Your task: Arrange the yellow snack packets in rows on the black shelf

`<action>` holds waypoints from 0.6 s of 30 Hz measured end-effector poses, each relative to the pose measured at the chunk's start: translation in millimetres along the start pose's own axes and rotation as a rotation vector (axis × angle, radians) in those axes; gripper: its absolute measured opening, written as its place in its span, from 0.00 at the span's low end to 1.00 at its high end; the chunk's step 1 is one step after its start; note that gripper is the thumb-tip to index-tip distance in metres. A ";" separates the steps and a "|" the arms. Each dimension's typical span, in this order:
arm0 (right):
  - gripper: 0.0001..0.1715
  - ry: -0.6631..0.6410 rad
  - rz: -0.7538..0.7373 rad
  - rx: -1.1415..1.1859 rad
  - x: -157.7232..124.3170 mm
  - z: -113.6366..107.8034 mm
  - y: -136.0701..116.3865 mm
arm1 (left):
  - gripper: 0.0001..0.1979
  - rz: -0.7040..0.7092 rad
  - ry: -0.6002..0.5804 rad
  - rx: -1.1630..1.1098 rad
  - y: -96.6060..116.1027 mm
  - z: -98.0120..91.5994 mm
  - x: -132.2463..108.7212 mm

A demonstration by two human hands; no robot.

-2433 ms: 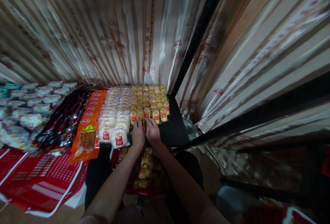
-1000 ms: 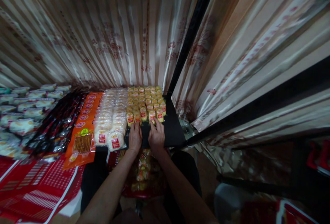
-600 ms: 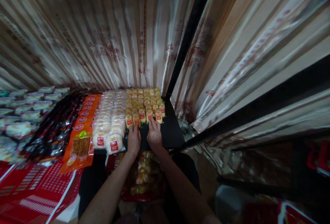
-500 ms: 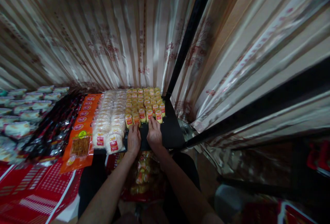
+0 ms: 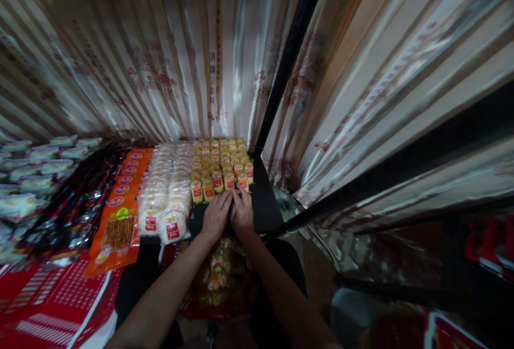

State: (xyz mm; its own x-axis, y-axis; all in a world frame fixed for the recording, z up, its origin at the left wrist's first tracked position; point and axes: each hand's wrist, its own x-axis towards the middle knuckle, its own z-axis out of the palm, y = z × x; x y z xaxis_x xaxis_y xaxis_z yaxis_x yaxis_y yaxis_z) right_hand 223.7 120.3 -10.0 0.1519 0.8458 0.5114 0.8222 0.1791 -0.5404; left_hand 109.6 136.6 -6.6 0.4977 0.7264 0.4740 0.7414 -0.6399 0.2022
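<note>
Rows of small yellow snack packets (image 5: 217,180) with red labels stand on the black shelf (image 5: 267,199). My left hand (image 5: 216,214) reaches up to the right half of the front row, fingers stretched out, tips low against a packet. Close beside it, my right hand (image 5: 242,212) has its fingers bent and closed at the rightmost front packet (image 5: 243,181). The fingertips of both hands almost meet. Their undersides are hidden from me.
Left of the yellow packets lie white round wrapped snacks (image 5: 172,227), orange bags (image 5: 118,231), dark packets (image 5: 76,204) and white packets (image 5: 36,183). A red basket (image 5: 52,301) is at lower left. Packaged food (image 5: 219,274) sits below the shelf. A black post (image 5: 281,81) and curtains (image 5: 180,44) stand behind.
My left hand has moved right along the front row, from the left packets to beside my right hand. The right hand stays near the right-hand packets. The view has shifted slightly.
</note>
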 end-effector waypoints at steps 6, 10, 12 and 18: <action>0.24 0.100 0.133 -0.104 2.5 -16.5 21.4 | 0.23 -0.023 -0.053 0.001 5.5 14.5 12.9; 0.26 -0.006 0.086 -0.054 13.1 -6.6 24.6 | 0.21 -0.055 -0.028 -0.024 3.8 19.6 12.2; 0.26 -0.031 0.074 -0.051 18.8 -1.4 20.9 | 0.21 -0.053 -0.030 -0.027 3.2 18.9 11.8; 0.25 0.029 0.107 -0.062 26.1 5.1 18.5 | 0.21 -0.040 -0.025 0.010 5.4 14.4 12.2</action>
State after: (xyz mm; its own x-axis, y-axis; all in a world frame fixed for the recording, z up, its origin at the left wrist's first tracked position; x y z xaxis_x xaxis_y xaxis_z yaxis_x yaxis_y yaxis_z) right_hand 240.1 148.3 -10.1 0.2558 0.8435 0.4723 0.8326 0.0560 -0.5510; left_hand 126.1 145.6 -12.1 0.4790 0.7573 0.4440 0.7651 -0.6081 0.2119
